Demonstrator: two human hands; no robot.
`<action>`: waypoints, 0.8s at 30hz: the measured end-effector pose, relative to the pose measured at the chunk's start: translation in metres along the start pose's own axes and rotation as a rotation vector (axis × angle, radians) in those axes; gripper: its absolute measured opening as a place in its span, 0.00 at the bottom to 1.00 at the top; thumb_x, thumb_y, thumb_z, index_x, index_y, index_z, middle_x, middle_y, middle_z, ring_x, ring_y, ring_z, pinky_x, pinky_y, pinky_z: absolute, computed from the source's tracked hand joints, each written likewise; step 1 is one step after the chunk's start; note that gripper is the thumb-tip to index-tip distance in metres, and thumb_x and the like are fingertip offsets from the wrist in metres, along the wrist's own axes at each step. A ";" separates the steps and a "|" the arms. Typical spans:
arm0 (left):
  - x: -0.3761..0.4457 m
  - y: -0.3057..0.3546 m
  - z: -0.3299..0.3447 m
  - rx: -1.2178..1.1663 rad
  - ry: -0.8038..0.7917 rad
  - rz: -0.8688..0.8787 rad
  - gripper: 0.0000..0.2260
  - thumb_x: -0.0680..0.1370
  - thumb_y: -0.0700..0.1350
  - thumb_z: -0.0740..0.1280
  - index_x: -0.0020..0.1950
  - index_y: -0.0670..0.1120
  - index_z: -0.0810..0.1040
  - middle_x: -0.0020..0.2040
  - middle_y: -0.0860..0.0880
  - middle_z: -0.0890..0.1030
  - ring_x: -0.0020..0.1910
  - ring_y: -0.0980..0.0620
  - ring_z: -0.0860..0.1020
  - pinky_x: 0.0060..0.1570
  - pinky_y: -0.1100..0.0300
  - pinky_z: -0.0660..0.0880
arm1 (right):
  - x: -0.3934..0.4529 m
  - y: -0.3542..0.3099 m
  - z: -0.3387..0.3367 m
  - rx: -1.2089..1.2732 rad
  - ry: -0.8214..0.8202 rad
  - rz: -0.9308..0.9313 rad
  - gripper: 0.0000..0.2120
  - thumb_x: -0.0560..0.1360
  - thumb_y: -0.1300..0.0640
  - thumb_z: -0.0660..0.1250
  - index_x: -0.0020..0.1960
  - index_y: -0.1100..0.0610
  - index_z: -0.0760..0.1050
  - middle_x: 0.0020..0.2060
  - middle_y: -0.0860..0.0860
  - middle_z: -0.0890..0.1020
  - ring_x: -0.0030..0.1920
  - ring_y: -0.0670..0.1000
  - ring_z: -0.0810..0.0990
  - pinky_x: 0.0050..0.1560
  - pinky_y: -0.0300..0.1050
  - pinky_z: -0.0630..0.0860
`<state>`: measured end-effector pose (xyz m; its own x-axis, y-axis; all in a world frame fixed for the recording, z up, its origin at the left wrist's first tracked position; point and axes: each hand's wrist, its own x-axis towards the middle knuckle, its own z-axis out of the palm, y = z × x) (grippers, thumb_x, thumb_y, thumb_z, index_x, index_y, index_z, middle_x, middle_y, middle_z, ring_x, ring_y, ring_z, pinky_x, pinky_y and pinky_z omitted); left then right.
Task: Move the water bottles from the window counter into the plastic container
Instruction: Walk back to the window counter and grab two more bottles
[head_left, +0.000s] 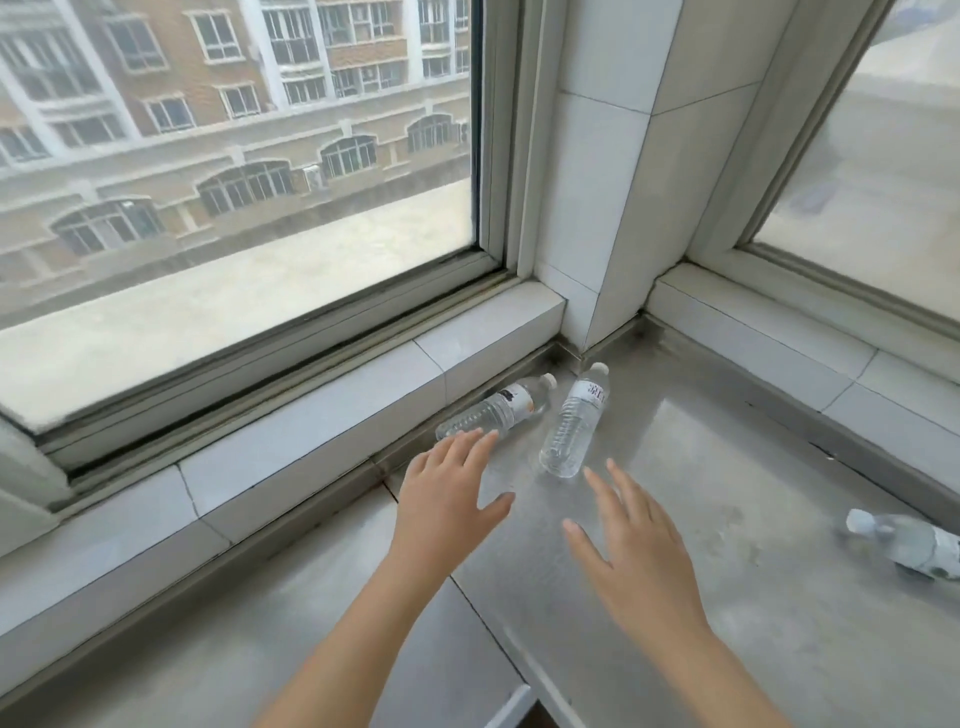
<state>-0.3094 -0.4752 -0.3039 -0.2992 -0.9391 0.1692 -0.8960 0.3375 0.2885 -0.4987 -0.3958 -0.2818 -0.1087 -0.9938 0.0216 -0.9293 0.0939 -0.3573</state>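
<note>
Bottles first: I count 3 clear plastic water bottles with white caps lying on their sides on the grey metal window counter (727, 519). From my head view, the left bottle with a white and orange label (498, 408) lies at about 12 o'clock, its cap pointing toward 2 o'clock, its length running along the pale tiled ledge (311, 410) under the big window (234, 182). Just beside it, the middle bottle with a white printed label (574, 421) lies more steeply, cap toward 12 o'clock and base toward me; the 2 caps are near each other but apart. A 3rd, blurred bottle (906, 543) lies well apart at 3 o'clock, cut by the frame edge, cap toward 9 o'clock. My left hand (449, 499) is flat with fingers straight and spread, holding nothing; its fingertips (470, 439) reach the base end of the left bottle, and I cannot tell whether they touch it. My right hand (636, 545) is likewise spread and holding nothing, its fingertips just short of the middle bottle's base. The plastic container is outside my view.
</note>
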 end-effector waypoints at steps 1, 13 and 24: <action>0.015 0.000 0.007 0.013 -0.011 -0.007 0.30 0.75 0.61 0.67 0.75 0.54 0.68 0.72 0.56 0.72 0.72 0.52 0.69 0.66 0.54 0.67 | 0.016 0.006 0.003 0.017 -0.015 -0.002 0.29 0.77 0.38 0.53 0.74 0.50 0.61 0.75 0.51 0.61 0.72 0.53 0.62 0.69 0.47 0.60; 0.147 -0.024 0.098 0.143 -0.297 -0.154 0.31 0.77 0.53 0.68 0.77 0.51 0.61 0.73 0.50 0.70 0.70 0.47 0.70 0.62 0.53 0.70 | 0.162 0.071 0.051 0.400 -0.185 0.235 0.33 0.73 0.47 0.68 0.74 0.47 0.58 0.72 0.47 0.65 0.70 0.50 0.66 0.61 0.48 0.67; 0.175 -0.014 0.122 0.180 -0.392 -0.213 0.33 0.71 0.58 0.71 0.74 0.53 0.64 0.58 0.48 0.78 0.52 0.44 0.80 0.44 0.56 0.73 | 0.220 0.092 0.096 1.044 -0.187 0.637 0.41 0.64 0.56 0.78 0.71 0.49 0.60 0.51 0.49 0.81 0.48 0.51 0.83 0.49 0.60 0.81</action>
<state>-0.3888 -0.6520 -0.3934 -0.1730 -0.9517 -0.2538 -0.9830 0.1509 0.1044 -0.5741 -0.6117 -0.3991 -0.3067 -0.7892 -0.5320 0.0067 0.5572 -0.8304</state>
